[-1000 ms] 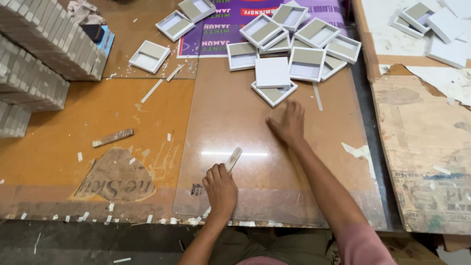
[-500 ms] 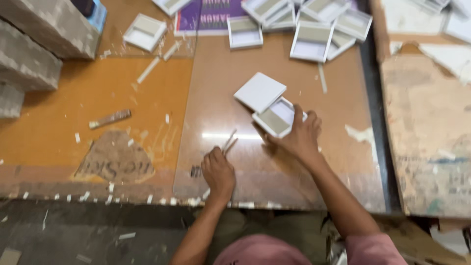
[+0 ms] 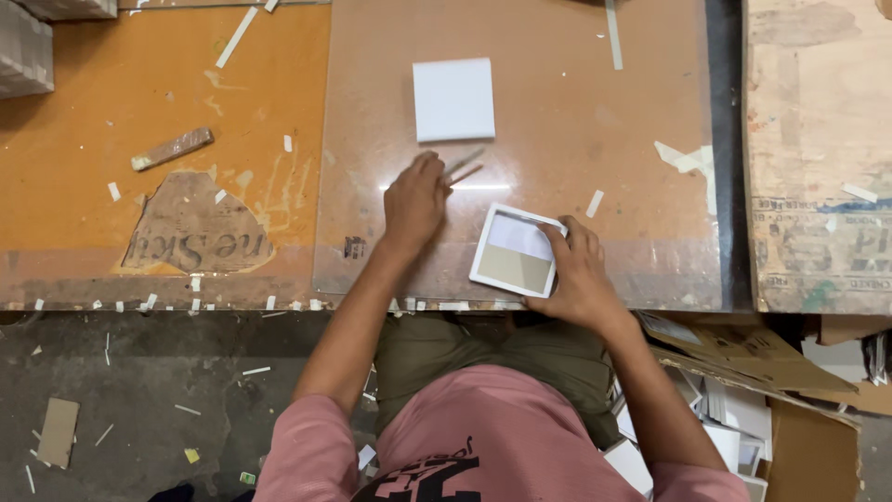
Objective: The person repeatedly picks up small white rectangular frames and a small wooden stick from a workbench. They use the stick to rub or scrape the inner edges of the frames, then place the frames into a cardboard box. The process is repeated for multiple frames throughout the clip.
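Head view: right hand [image 3: 576, 274] grips a shallow white box tray [image 3: 516, 249] by its right edge at the table's near side; it looks light, stiff, best pinched at the rims. Left hand [image 3: 413, 203] loosely holds thin sticks [image 3: 463, 167]. Beyond lies a white square card [image 3: 453, 99].
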